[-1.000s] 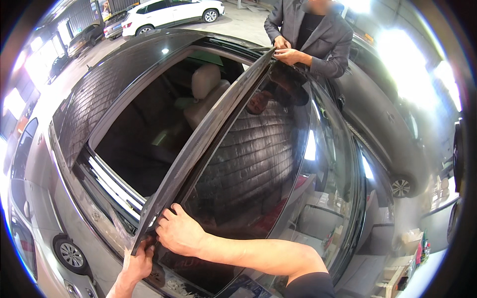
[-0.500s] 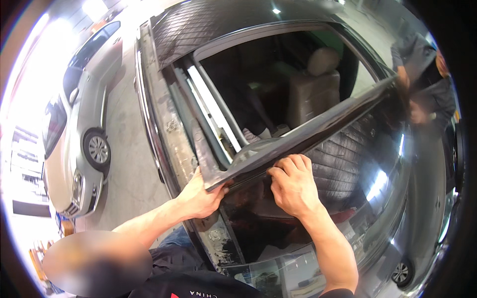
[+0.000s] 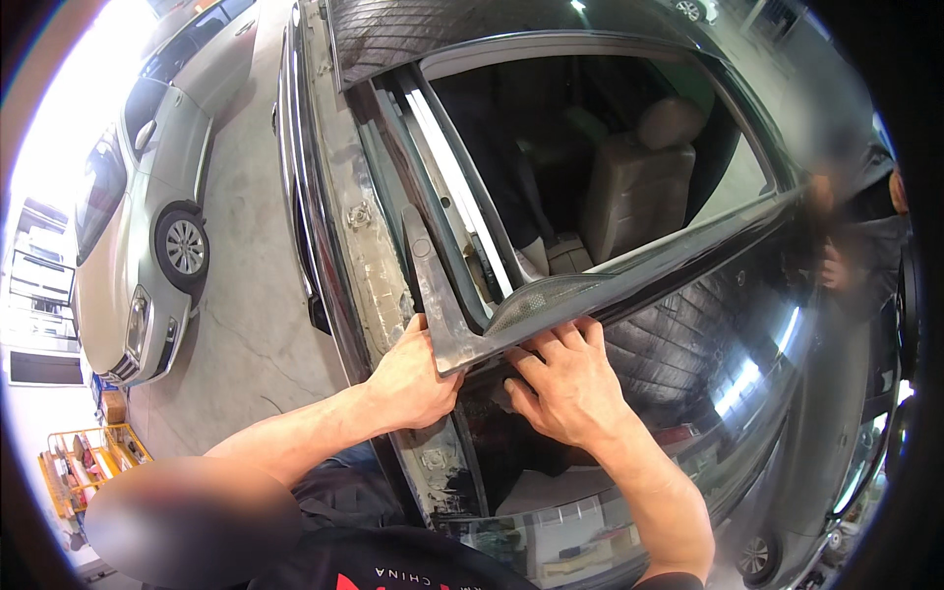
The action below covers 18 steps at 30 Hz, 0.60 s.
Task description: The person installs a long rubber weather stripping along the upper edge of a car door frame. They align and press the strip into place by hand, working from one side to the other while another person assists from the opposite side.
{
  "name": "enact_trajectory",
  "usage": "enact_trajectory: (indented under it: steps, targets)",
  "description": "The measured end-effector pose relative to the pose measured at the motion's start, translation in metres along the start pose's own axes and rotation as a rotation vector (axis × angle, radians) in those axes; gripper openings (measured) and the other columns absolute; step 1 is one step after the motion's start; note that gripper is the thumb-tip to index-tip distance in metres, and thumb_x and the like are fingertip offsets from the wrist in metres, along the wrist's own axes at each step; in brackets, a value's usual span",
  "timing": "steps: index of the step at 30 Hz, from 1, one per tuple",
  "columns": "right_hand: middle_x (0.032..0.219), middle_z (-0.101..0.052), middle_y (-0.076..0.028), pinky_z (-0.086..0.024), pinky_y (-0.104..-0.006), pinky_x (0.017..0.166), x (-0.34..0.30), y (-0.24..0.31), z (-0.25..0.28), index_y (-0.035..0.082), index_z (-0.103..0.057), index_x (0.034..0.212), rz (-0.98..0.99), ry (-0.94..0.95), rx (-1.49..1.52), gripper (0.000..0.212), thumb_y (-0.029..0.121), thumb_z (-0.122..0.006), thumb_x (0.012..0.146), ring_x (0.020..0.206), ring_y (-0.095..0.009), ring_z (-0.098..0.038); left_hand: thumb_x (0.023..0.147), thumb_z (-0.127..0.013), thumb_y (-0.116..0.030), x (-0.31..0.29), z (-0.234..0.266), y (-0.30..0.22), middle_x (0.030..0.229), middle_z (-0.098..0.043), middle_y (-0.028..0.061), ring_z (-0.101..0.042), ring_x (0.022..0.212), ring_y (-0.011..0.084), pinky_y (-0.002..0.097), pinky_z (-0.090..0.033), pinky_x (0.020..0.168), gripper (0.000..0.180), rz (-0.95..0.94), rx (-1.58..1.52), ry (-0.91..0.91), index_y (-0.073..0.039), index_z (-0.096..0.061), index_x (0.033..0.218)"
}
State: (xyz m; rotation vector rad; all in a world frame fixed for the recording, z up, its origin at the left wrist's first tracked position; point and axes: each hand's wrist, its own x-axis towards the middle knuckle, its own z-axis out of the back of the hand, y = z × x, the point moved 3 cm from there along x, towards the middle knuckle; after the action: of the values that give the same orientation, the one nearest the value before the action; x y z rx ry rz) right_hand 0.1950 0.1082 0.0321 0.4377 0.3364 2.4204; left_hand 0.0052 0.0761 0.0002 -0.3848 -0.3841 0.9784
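Plainly in the head view, the left forearm [image 3: 305, 423] comes in from the lower left, slanting up to the left hand [image 3: 418, 382], which is closed around the near corner of a dark frame [image 3: 454, 344]. Its thumb side lies along the frame's outer edge; the fingers curl underneath, partly hidden. The right forearm [image 3: 664, 497] rises from the lower edge and leans left; the right hand [image 3: 572, 391] sits palm down just beside the left, fingers bent and slightly spread against the frame's long edge, thumb apart. Its fingertips go out of sight beneath that edge, so whether they pinch it cannot be told.

The frame lies tilted along the near side of the roof opening [image 3: 551, 157], its long edge running to the upper right. There, a co-worker's hand [image 3: 833, 267] is blurred and its grip unreadable. A blurred patch [image 3: 192, 521] covers the lower left.
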Motion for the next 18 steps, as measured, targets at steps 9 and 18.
enact_trajectory:
  steps: [9, 18]
  targets:
    - [0.107, -0.063, -0.007, -0.040, -0.0488, 0.086, -0.001, -0.005, -0.007, 0.009, -0.070, 0.091, -0.024, -0.012, -0.023, 0.018, 0.022, -0.069, 0.078, 0.108, -0.029, -0.054, 0.087, -0.062, -0.013, 0.003, 0.011, -0.003, 0.110, -0.066, 0.0168, -0.057, 0.110, 0.0391, 0.0501, -0.038, 0.101, 0.030, 0.107, -0.137, 0.091, -0.006, -0.062, 0.116]
    - [0.100, -0.065, -0.007, -0.040, -0.0422, 0.083, -0.004, 0.006, -0.015, 0.006, -0.072, 0.091, -0.211, 0.008, -0.123, 0.023, 0.024, -0.064, 0.079, 0.104, -0.027, -0.055, 0.083, -0.066, -0.009, 0.010, 0.018, -0.019, 0.107, -0.068, 0.0153, -0.057, 0.107, 0.0402, 0.0496, -0.039, 0.099, 0.029, 0.115, -0.107, 0.076, -0.006, -0.066, 0.112]
